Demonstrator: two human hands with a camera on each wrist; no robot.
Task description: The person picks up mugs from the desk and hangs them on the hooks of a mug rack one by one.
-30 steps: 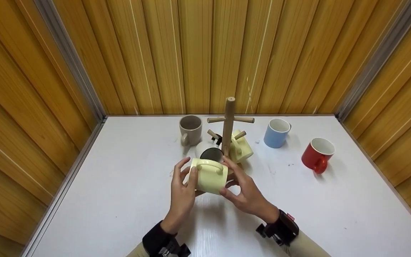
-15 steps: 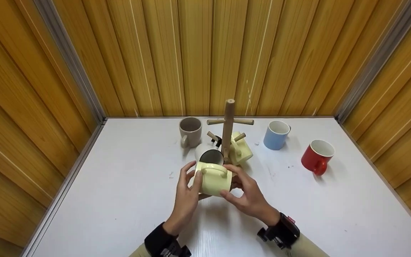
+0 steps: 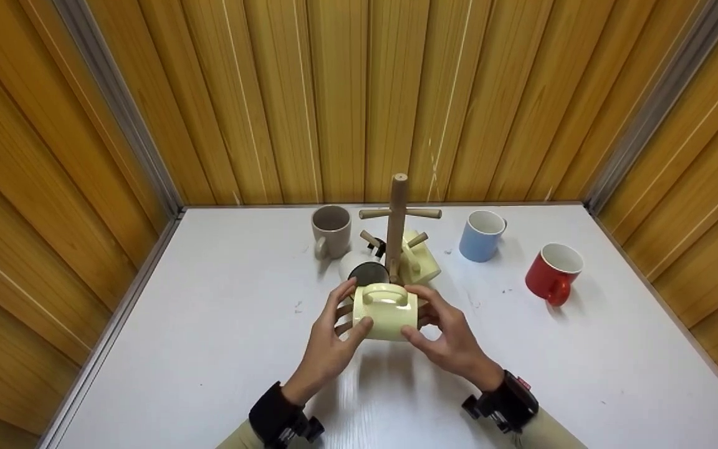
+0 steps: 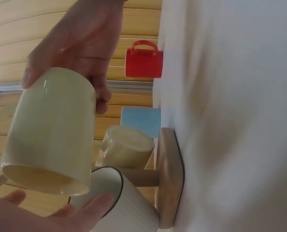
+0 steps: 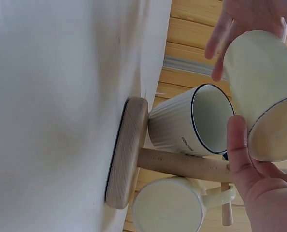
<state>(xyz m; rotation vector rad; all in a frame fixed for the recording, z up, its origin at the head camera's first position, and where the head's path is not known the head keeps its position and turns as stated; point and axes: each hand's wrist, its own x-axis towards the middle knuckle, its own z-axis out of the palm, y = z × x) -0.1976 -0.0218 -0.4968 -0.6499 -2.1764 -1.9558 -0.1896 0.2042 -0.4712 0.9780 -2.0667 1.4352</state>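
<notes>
A pale yellow mug lies sideways in the air between my hands, its handle on top. My left hand grips its left end, thumb in front and fingers behind. At the other end my right hand holds it the same way. Just beyond stands a wooden mug tree. A white mug with a dark rim hangs low on its left, and another yellow mug hangs on its right. The upper pegs carry no mugs.
Behind the tree, to the left, a taupe mug stands upright on the white table. A blue mug and a red mug stand to the right. Wood-patterned walls enclose the back and sides.
Both hands have shifted a little right with the yellow mug. The mug has turned from slanted to nearly level. The other mugs have stayed put.
</notes>
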